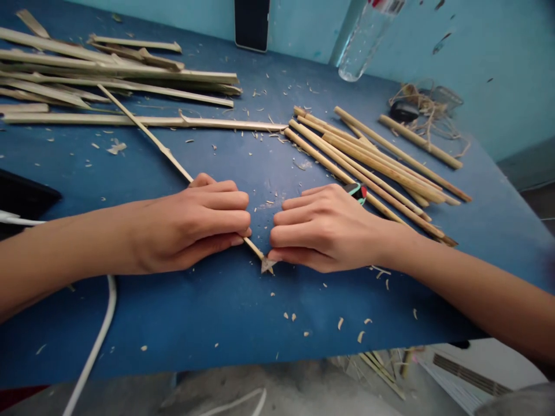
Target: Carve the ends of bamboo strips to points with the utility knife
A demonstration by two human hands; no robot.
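My left hand [195,222] is closed round a thin bamboo strip [143,133] that runs from the back left down to the middle of the blue table [208,312]. My right hand [325,228] is closed on a small knife with a red, green and black handle [358,192]. Its blade tip [267,265] meets the near end of the strip, just below my left fingertips. Both hands rest on the table, knuckles facing each other a few centimetres apart.
Rough split bamboo pieces [108,75] lie at the back left. Several trimmed round sticks [373,162] lie at the right. A clear bottle [362,43], a phone [252,24] and tangled fibre [427,107] stand at the back. Shavings litter the table. A white cable [97,341] hangs at the front left.
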